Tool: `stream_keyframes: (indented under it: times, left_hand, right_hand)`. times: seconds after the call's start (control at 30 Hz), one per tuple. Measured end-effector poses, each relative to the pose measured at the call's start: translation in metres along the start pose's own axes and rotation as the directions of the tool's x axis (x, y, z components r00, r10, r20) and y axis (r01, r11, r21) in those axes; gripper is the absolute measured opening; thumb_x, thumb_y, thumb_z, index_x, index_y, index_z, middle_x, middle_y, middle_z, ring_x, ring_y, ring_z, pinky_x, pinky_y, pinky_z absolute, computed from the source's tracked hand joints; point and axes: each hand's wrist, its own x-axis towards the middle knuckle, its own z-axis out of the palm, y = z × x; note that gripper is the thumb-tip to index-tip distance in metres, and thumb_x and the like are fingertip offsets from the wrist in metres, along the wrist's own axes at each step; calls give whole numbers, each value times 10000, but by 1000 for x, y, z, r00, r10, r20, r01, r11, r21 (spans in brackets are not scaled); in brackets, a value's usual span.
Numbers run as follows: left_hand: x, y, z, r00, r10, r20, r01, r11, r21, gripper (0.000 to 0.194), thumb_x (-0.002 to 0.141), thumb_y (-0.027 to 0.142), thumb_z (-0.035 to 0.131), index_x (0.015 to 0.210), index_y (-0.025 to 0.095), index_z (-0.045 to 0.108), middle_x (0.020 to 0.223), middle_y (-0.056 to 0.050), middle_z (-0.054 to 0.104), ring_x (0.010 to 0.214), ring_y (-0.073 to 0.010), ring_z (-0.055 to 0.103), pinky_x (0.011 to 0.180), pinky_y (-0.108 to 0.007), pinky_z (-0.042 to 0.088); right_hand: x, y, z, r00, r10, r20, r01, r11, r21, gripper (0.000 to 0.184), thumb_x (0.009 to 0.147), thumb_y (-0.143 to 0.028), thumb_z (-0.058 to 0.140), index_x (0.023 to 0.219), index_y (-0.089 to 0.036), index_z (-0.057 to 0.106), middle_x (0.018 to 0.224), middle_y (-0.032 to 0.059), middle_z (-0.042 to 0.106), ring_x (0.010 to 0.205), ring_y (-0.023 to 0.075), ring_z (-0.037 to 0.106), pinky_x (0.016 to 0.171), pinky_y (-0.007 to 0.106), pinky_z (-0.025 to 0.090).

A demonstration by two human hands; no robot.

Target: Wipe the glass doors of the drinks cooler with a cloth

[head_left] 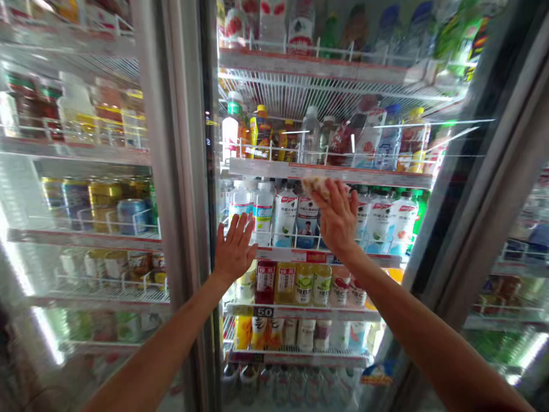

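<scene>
A glass door [274, 171] of a lit drinks fridge stands in front of me. Against the glass, my right hand [338, 217] presses a pale, crumpled cloth [316, 186], which shows above and beside the fingertips at the height of a shelf edge. My left hand [234, 246] lies on the glass near the door's left frame, fingers stretched out and nothing in it. White-labelled bottles [285, 217] stand in a row behind the glass, between and beyond both hands.
Metal door frames [175, 171] run up the left side and along the right [484, 229]. Further fridge sections on both sides hold cans [105, 197] and bottles. Shelves of cans [304, 283] and small bottles sit lower down. A blue and yellow sticker [377, 373] is near the door's lower right.
</scene>
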Motion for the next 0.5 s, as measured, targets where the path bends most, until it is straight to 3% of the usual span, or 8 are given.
stream_keyframes:
  times: [0.1,0.17,0.23,0.4,0.43,0.5]
  left_hand:
    - [-20,8,7,1000,-17,-12,17,1000,13,644,870,327,418,1425,168,133,1453,-128,241,1370,-217,136,1121,-434,77]
    - [-30,12,10,1000,-22,-22,22,1000,21,637,870,339,416,1423,171,147,1455,-126,240,1369,-216,145,1121,-429,84]
    - [-34,14,13,999,-21,-37,22,999,26,619,873,348,406,1419,176,169,1455,-119,247,1369,-211,152,1122,-420,86]
    - [-48,10,18,999,-34,-34,35,999,35,601,884,390,372,1414,179,182,1471,-102,219,1376,-204,130,1121,-419,85]
    - [-56,7,19,998,-47,-37,49,998,40,610,885,405,370,1416,179,171,1476,-103,207,1377,-206,123,1120,-425,87]
    - [-78,0,21,993,-91,-74,93,995,31,619,892,419,352,1420,171,145,1483,-110,181,1380,-205,108,1119,-427,101]
  right_hand:
    - [-85,-25,-7,977,-179,117,170,982,82,588,867,-168,417,1394,-337,221,1399,-8,406,1352,176,240,1133,418,129]
    - [-114,-37,-5,962,-233,144,218,969,112,595,867,-172,415,1400,-333,204,1393,-21,415,1349,164,244,1140,403,118]
    - [-113,-45,3,969,-213,125,200,974,106,572,870,-178,410,1393,-329,235,1406,-18,396,1350,169,239,1141,412,106]
    - [-59,-66,25,1000,-17,25,15,995,100,502,873,-180,380,1358,-302,336,1458,12,301,1360,225,212,1113,482,138]
    - [-64,-73,26,999,-23,22,21,993,114,508,872,-173,375,1361,-300,330,1457,12,302,1357,228,218,1110,483,148]
    - [-98,-90,27,995,-100,24,96,986,139,523,869,-164,373,1371,-297,310,1448,8,320,1347,222,239,1112,466,164]
